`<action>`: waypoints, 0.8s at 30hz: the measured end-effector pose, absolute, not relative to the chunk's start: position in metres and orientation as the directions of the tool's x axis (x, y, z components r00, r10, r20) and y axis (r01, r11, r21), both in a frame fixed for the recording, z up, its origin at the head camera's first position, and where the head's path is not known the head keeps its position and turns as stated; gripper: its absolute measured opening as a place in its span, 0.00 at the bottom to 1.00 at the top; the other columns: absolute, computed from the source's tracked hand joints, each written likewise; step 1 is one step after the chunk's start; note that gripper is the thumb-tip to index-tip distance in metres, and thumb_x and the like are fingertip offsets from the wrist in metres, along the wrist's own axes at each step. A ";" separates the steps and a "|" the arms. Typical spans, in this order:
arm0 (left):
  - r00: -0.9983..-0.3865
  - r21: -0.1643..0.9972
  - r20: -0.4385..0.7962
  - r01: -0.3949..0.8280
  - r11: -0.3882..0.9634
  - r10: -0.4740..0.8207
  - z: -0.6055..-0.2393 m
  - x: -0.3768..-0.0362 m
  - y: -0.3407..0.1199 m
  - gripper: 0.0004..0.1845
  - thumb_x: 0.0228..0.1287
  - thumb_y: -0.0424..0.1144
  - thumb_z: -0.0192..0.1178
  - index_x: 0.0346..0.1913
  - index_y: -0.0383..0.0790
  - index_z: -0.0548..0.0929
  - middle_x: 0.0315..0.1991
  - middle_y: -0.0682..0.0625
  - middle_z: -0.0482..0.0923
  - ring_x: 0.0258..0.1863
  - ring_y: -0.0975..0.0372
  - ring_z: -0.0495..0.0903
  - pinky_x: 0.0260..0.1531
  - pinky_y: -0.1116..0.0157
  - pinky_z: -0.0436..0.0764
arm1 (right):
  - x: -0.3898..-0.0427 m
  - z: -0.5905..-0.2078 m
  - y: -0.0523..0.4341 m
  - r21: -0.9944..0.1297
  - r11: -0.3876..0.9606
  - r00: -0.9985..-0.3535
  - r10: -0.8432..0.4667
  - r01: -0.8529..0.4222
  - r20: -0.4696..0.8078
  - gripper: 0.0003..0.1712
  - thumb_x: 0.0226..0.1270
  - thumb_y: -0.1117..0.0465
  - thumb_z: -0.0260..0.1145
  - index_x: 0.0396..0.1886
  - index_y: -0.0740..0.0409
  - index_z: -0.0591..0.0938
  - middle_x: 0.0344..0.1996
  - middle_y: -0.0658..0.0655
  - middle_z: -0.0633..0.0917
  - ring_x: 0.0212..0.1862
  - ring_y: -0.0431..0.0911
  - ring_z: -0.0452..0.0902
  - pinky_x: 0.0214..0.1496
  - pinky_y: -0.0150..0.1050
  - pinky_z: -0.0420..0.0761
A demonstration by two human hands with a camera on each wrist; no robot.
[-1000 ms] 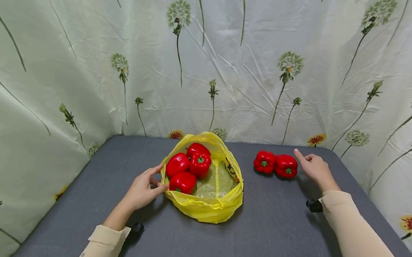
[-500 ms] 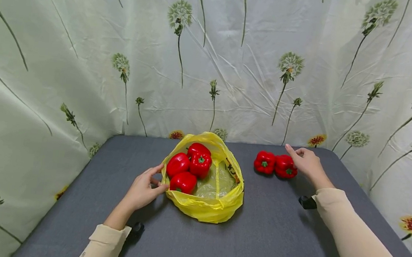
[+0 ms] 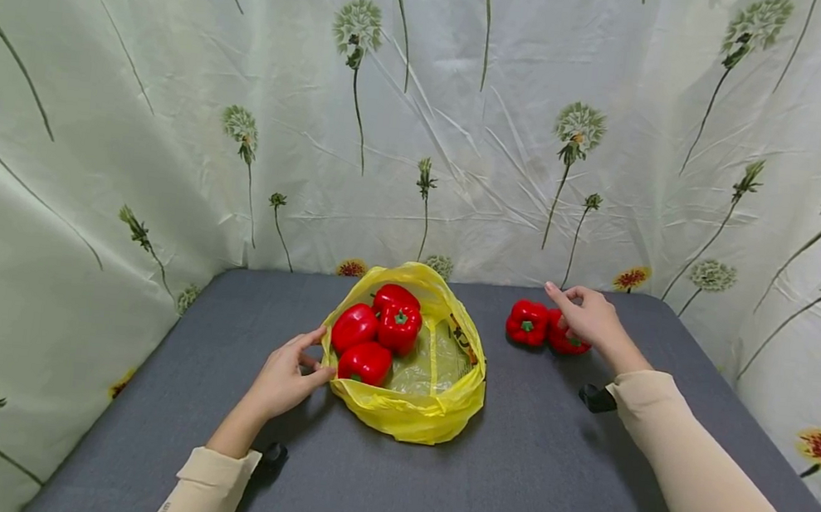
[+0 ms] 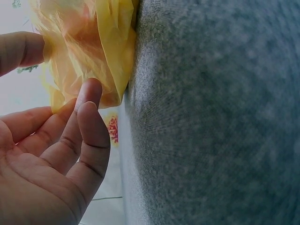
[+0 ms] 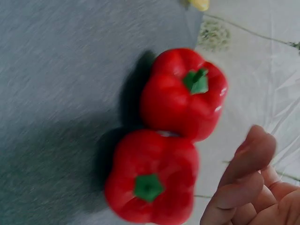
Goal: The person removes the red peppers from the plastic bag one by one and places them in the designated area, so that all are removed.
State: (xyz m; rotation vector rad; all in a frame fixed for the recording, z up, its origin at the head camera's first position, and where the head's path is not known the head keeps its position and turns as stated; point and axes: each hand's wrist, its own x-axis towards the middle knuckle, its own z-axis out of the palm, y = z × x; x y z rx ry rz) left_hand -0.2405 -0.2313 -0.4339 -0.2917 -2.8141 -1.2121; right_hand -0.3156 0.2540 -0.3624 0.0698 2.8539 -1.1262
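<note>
A yellow plastic bag (image 3: 404, 418) lies open on the grey table (image 3: 522, 485) with three red bell peppers (image 3: 397, 327) inside. My left hand (image 3: 285, 378) holds the bag's left rim between thumb and fingers; the left wrist view shows the thumb (image 4: 21, 47) and fingertips (image 4: 91, 91) on the yellow bag (image 4: 101, 42). Two more red peppers lie side by side to the right: the left pepper (image 3: 527, 322) (image 5: 185, 93) and the right pepper (image 3: 568, 342) (image 5: 150, 183). My right hand (image 3: 585, 314) (image 5: 246, 180) hovers just over the right pepper, fingers extended, holding nothing.
A pale cloth printed with dandelions (image 3: 469, 129) hangs around the table on the back and both sides. The table's right edge (image 3: 772, 461) runs close beside my right forearm. Bare grey surface lies in front of the bag.
My right hand has moved left, from beside the right pepper to over it. The left hand, the bag and all the peppers have stayed where they were.
</note>
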 end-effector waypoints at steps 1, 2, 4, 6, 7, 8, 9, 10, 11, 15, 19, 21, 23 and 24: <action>-0.980 0.714 0.132 0.199 0.671 0.150 -0.434 -0.240 -0.231 0.41 0.68 0.41 0.72 0.80 0.33 0.69 0.67 0.38 0.79 0.43 0.60 0.87 0.37 0.67 0.77 | -0.315 -0.361 0.252 -0.684 0.727 -0.996 0.009 0.067 -0.088 0.49 0.80 0.26 0.48 0.68 0.68 0.73 0.33 0.60 0.89 0.33 0.51 0.85 0.38 0.47 0.81; -0.980 0.716 0.132 0.198 0.670 0.149 -0.434 -0.241 -0.231 0.41 0.68 0.40 0.72 0.80 0.33 0.69 0.67 0.38 0.79 0.43 0.60 0.87 0.37 0.67 0.77 | -0.315 -0.359 0.250 -0.689 0.722 -0.996 0.003 0.066 -0.092 0.49 0.80 0.25 0.49 0.69 0.68 0.73 0.35 0.62 0.90 0.34 0.51 0.85 0.38 0.47 0.81; -0.980 0.717 0.130 0.197 0.669 0.149 -0.434 -0.241 -0.231 0.41 0.68 0.40 0.72 0.80 0.33 0.69 0.67 0.38 0.79 0.43 0.60 0.87 0.37 0.67 0.77 | -0.314 -0.354 0.245 -0.697 0.714 -0.995 -0.009 0.065 -0.102 0.50 0.79 0.25 0.49 0.71 0.68 0.72 0.40 0.64 0.91 0.35 0.51 0.87 0.39 0.46 0.82; -0.980 0.718 0.131 0.199 0.667 0.151 -0.433 -0.240 -0.231 0.41 0.68 0.40 0.72 0.80 0.33 0.69 0.67 0.38 0.79 0.43 0.60 0.87 0.37 0.67 0.77 | -0.313 -0.350 0.240 -0.704 0.708 -0.994 -0.023 0.060 -0.108 0.50 0.80 0.25 0.49 0.71 0.68 0.72 0.44 0.66 0.91 0.38 0.54 0.89 0.41 0.46 0.83; -0.980 0.719 0.131 0.198 0.666 0.151 -0.433 -0.241 -0.231 0.41 0.68 0.40 0.72 0.80 0.33 0.69 0.67 0.38 0.79 0.43 0.60 0.87 0.38 0.67 0.77 | -0.313 -0.348 0.238 -0.707 0.705 -0.993 -0.031 0.056 -0.110 0.49 0.80 0.26 0.49 0.72 0.68 0.72 0.45 0.67 0.91 0.39 0.55 0.89 0.41 0.46 0.83; -0.980 0.719 0.132 0.199 0.666 0.151 -0.433 -0.241 -0.231 0.41 0.68 0.39 0.72 0.80 0.33 0.69 0.67 0.38 0.79 0.43 0.60 0.87 0.38 0.67 0.78 | -0.312 -0.346 0.235 -0.710 0.702 -0.993 -0.037 0.054 -0.112 0.49 0.80 0.27 0.50 0.71 0.67 0.72 0.45 0.67 0.92 0.40 0.55 0.90 0.41 0.46 0.83; -0.979 0.719 0.134 0.201 0.665 0.152 -0.432 -0.242 -0.232 0.41 0.68 0.39 0.72 0.80 0.33 0.69 0.67 0.38 0.79 0.43 0.60 0.87 0.38 0.67 0.78 | -0.312 -0.345 0.233 -0.712 0.701 -0.993 -0.045 0.050 -0.113 0.48 0.80 0.27 0.50 0.71 0.67 0.72 0.45 0.66 0.92 0.41 0.56 0.90 0.41 0.46 0.83; -0.979 0.719 0.136 0.204 0.664 0.153 -0.432 -0.242 -0.232 0.41 0.68 0.39 0.72 0.80 0.33 0.69 0.67 0.38 0.79 0.43 0.59 0.87 0.38 0.67 0.78 | -0.313 -0.344 0.230 -0.713 0.699 -0.992 -0.048 0.049 -0.115 0.48 0.80 0.27 0.51 0.71 0.66 0.73 0.46 0.66 0.92 0.41 0.56 0.91 0.40 0.45 0.83; -0.978 0.720 0.139 0.206 0.663 0.153 -0.432 -0.242 -0.232 0.40 0.68 0.39 0.72 0.80 0.33 0.69 0.67 0.38 0.79 0.43 0.59 0.88 0.38 0.67 0.78 | -0.314 -0.344 0.228 -0.715 0.698 -0.992 -0.053 0.046 -0.116 0.47 0.80 0.27 0.52 0.71 0.65 0.73 0.46 0.65 0.92 0.42 0.57 0.91 0.39 0.45 0.82; -0.976 0.715 0.150 0.217 0.664 0.157 -0.430 -0.243 -0.232 0.40 0.67 0.38 0.72 0.80 0.32 0.70 0.66 0.37 0.79 0.43 0.59 0.88 0.39 0.67 0.78 | -0.316 -0.342 0.221 -0.729 0.683 -0.990 -0.076 0.035 -0.119 0.48 0.78 0.26 0.54 0.72 0.64 0.73 0.48 0.66 0.92 0.42 0.56 0.91 0.36 0.41 0.80; -0.976 0.716 0.150 0.216 0.664 0.157 -0.430 -0.242 -0.232 0.40 0.68 0.38 0.72 0.80 0.33 0.69 0.67 0.37 0.79 0.43 0.59 0.88 0.38 0.67 0.78 | -0.315 -0.342 0.214 -0.758 0.652 -0.989 -0.105 0.012 -0.105 0.46 0.80 0.29 0.55 0.72 0.66 0.73 0.49 0.69 0.91 0.41 0.57 0.90 0.38 0.40 0.82; -0.977 0.717 0.148 0.212 0.663 0.153 -0.431 -0.242 -0.232 0.40 0.68 0.38 0.72 0.80 0.33 0.69 0.67 0.38 0.79 0.43 0.59 0.88 0.37 0.67 0.77 | -0.314 -0.342 0.211 -0.771 0.637 -0.989 -0.113 0.003 -0.098 0.43 0.81 0.31 0.56 0.71 0.65 0.74 0.47 0.69 0.91 0.40 0.57 0.90 0.41 0.43 0.84; -0.978 0.719 0.146 0.210 0.663 0.151 -0.432 -0.242 -0.232 0.40 0.68 0.39 0.72 0.80 0.33 0.69 0.67 0.38 0.79 0.43 0.59 0.88 0.36 0.67 0.77 | -0.314 -0.342 0.207 -0.777 0.630 -0.989 -0.120 -0.005 -0.092 0.42 0.81 0.32 0.57 0.70 0.65 0.75 0.46 0.68 0.91 0.40 0.56 0.90 0.42 0.45 0.85; -0.978 0.719 0.145 0.209 0.663 0.150 -0.432 -0.242 -0.232 0.40 0.68 0.39 0.72 0.80 0.33 0.69 0.67 0.38 0.79 0.43 0.59 0.88 0.36 0.67 0.77 | -0.313 -0.342 0.206 -0.780 0.626 -0.988 -0.126 -0.010 -0.089 0.41 0.82 0.33 0.57 0.70 0.65 0.75 0.45 0.67 0.92 0.39 0.56 0.90 0.42 0.45 0.86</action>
